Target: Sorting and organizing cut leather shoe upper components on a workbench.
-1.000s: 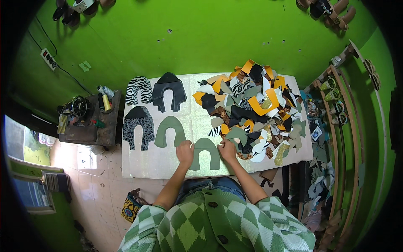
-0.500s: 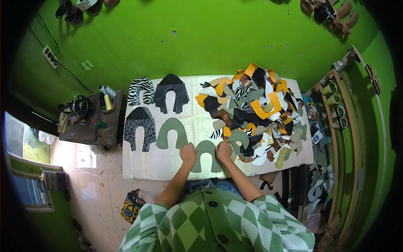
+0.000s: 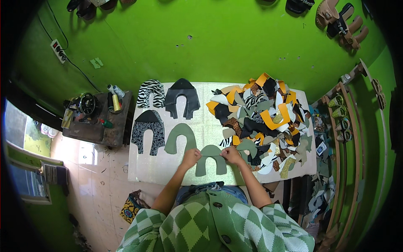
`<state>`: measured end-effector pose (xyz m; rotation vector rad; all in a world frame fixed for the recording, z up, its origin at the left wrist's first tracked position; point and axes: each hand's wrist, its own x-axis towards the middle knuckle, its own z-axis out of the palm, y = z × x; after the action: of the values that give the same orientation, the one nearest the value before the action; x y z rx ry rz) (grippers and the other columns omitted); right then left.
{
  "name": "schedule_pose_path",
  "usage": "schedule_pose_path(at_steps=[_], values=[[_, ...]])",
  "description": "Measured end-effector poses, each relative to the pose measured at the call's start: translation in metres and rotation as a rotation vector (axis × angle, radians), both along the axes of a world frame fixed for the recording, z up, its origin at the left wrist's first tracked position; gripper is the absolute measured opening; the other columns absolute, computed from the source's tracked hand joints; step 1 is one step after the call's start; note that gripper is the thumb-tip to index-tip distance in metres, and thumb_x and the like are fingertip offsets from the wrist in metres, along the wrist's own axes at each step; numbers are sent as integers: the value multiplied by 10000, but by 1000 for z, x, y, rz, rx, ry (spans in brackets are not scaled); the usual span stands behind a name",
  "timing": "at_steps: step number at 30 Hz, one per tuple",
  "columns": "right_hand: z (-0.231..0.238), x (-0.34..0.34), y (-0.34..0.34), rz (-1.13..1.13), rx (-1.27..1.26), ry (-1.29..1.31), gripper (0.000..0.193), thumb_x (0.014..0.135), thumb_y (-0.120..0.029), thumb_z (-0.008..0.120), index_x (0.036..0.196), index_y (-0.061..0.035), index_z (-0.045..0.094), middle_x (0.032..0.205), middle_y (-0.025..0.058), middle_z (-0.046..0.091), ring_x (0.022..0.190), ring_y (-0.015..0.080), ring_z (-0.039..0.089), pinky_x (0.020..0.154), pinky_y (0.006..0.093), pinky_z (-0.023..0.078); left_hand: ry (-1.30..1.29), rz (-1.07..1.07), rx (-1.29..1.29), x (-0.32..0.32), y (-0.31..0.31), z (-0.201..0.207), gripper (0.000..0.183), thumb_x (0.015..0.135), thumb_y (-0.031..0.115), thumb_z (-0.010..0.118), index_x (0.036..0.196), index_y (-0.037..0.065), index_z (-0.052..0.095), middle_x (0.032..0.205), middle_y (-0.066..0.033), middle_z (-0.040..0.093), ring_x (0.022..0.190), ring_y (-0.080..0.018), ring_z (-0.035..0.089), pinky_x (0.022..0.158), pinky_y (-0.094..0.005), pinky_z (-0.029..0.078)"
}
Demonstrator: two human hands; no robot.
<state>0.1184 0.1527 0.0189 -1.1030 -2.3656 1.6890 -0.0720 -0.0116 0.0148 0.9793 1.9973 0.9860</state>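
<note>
Green arch-shaped piece (image 3: 210,150) lies on the table (image 3: 153,170) at the lower centre of the frame, between the left hand (image 3: 192,157) and the right hand (image 3: 231,155), whose fingers pinch its opposite side edges below the rounded top.

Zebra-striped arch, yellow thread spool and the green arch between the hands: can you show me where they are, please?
Zebra-striped arch (image 3: 151,87): head view, on its curved top.
Yellow thread spool (image 3: 116,102): head view, on its side.
Green arch in front (image 3: 210,150): head view, on its rounded top.
</note>
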Motion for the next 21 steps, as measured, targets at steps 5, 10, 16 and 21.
schedule_pose_path(at_steps=[5, 10, 16, 21], values=[[41, -47, -5, -24, -380, -13, 196, 852, -171, 666, 839, 18, 615, 700, -9, 557, 560, 51, 523, 524, 193, 475, -298, -22, -47, -60, -15, 57, 192, 816, 120, 677, 917, -15, 584, 799, -68, 587, 613, -116, 590, 518, -231, 512], [62, -112, -16, 58, -543, 86, 180, 851, -155, 658, 849, 21, 621, 703, 10, 575, 593, 80, 561, 557, 226, 520, -361, -28, -153, -132, -26, 86, 177, 822, 108, 669, 912, -19, 584, 777, -60, 587, 615, -113, 596, 542, -240, 529], [17, -165, -26, -13, -459, 86, 150, 847, -132, 655, 824, 12, 622, 709, 25, 596, 587, 100, 581, 541, 246, 541, -219, 0, -146, -172, -13, 37, 133, 792, 38, 671, 861, -47, 595, 733, -117, 616, 571, -170, 624, 468, -269, 519], [-6, -181, -28, -159, 38, 31, 131, 814, -90, 668, 772, 30, 634, 646, 85, 619, 518, 132, 600, 483, 266, 533, 114, 57, -165, -166, 13, 14, 125, 739, 20, 703, 801, -43, 615, 693, -166, 634, 548, -228, 650, 451, -317, 505]])
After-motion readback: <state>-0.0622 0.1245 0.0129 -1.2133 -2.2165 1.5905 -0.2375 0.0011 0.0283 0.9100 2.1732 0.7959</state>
